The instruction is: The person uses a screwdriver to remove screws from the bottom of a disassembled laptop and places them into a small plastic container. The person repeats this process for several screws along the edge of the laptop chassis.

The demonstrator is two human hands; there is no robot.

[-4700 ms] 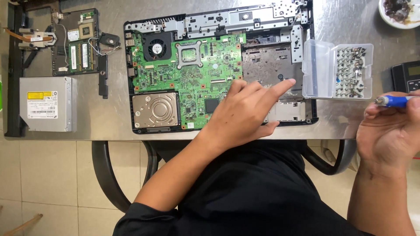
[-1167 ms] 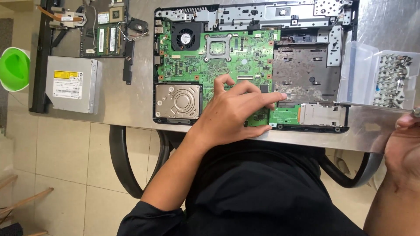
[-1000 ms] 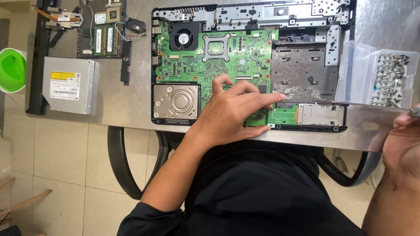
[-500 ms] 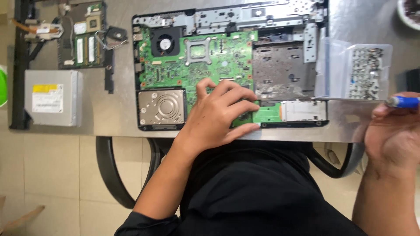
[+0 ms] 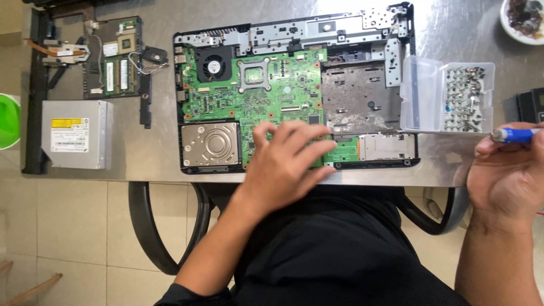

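The left hand (image 5: 286,164) lies flat, fingers spread, grasping nothing, on one green motherboard (image 5: 255,96) in the opened laptop; one hard drive (image 5: 211,144) sits just left of it. The right hand (image 5: 507,173), well right, clasps one blue screwdriver (image 5: 518,135).

Bare table (image 5: 153,153) left of laptop (image 5: 294,90); screw box (image 5: 447,96) right.

An electronics repair workbench. An opened laptop chassis (image 5: 294,90) with exposed green motherboard (image 5: 255,90) lies on a metal table (image 5: 153,153). Left of the chassis: a removed optical drive (image 5: 73,135) and a smaller circuit board (image 5: 113,62). Right of it: a clear screw box (image 5: 447,96).
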